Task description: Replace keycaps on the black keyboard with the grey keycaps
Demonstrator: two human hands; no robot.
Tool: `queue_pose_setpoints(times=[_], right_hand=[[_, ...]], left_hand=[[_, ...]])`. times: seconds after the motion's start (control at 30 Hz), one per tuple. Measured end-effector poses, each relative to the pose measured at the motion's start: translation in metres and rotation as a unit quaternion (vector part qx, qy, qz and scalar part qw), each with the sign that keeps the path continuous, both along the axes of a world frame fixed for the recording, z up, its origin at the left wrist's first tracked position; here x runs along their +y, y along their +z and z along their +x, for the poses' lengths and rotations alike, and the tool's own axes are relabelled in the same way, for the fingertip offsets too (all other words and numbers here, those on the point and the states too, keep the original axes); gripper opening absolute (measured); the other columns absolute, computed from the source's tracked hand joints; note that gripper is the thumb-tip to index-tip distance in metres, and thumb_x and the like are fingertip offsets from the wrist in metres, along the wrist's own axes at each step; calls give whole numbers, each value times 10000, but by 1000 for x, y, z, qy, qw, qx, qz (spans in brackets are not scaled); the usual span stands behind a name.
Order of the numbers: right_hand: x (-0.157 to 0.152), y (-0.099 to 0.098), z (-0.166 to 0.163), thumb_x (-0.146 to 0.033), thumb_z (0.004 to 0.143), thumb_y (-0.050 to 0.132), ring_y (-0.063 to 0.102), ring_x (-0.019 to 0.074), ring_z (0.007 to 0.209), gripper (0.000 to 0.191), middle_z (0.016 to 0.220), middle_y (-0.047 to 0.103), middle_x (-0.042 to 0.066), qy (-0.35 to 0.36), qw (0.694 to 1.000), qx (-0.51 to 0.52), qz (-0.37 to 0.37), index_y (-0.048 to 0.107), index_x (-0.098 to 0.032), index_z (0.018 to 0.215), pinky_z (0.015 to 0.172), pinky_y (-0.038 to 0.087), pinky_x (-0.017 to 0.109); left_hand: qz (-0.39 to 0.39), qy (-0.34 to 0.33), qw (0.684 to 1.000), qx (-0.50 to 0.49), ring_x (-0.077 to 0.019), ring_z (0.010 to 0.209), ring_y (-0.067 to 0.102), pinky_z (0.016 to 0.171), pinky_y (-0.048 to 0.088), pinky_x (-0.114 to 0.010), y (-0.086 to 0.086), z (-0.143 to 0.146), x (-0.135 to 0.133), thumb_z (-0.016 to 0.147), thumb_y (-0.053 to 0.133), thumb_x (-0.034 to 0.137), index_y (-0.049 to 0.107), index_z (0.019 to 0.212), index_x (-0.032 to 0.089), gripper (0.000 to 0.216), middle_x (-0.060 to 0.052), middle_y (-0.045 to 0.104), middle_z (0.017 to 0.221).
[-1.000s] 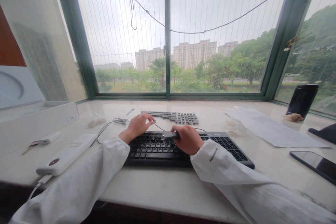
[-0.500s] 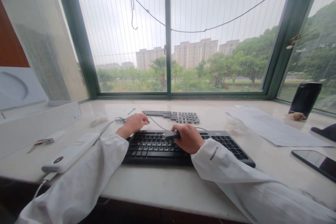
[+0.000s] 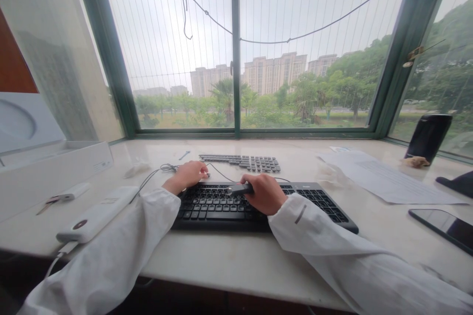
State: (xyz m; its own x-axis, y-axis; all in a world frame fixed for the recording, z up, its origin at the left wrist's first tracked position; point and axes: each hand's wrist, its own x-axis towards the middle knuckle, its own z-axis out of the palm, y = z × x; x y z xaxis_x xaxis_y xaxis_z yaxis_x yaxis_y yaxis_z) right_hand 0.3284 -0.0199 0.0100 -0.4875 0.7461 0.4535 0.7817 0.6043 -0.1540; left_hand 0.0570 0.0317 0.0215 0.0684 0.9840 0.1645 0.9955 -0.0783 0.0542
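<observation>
A black keyboard [image 3: 225,216] lies along the front of the white sill, many of its upper and right-hand key positions bare of caps. My right hand [image 3: 266,193] is closed around a black-handled tool [image 3: 241,189], whose pale, metal-looking tip rests over the upper middle keys; whether it touches them I cannot tell. My left hand [image 3: 187,175] hovers at the keyboard's back left edge. Its thumb and fingers pinch a small dark piece that looks like a keycap [image 3: 208,174]. Behind the keyboard, loose keycaps [image 3: 258,163] lie laid out in rows.
A white power bank [image 3: 96,211] with cables, a small white gadget with keys [image 3: 74,192] and a white box [image 3: 55,172] are on the left. To the right are paper sheets [image 3: 388,179], a phone [image 3: 443,226] and a dark upright object [image 3: 428,138]. Windows stand behind.
My left hand has lowered very slightly toward the keyboard with the small piece still pinched. My right hand and its tool stay nearly in place; the view has shifted a little.
</observation>
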Motion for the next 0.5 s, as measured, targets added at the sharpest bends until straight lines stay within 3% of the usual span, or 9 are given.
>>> queue_pose_setpoints(times=[0.27, 0.5], right_hand=[[-1, 1, 0, -231, 750, 544, 637, 198, 710, 236, 737, 704, 22, -3, 1000, -6, -2, 684, -275, 934, 619, 324, 271], [-1, 1, -1, -249, 789, 524, 647, 198, 728, 223, 760, 713, 27, -9, 1000, -12, -2, 679, -276, 946, 629, 341, 276]], left_hand=[[7, -15, 1000, -12, -200, 944, 642, 793, 476, -288, -1, 1, 1, 786, 599, 373, 705, 924, 301, 188, 17, 718, 1013], [71, 85, 994, 4, -251, 975, 637, 801, 475, -351, 13, -11, -1, 834, 542, 380, 684, 993, 323, 221, -3, 709, 1047]])
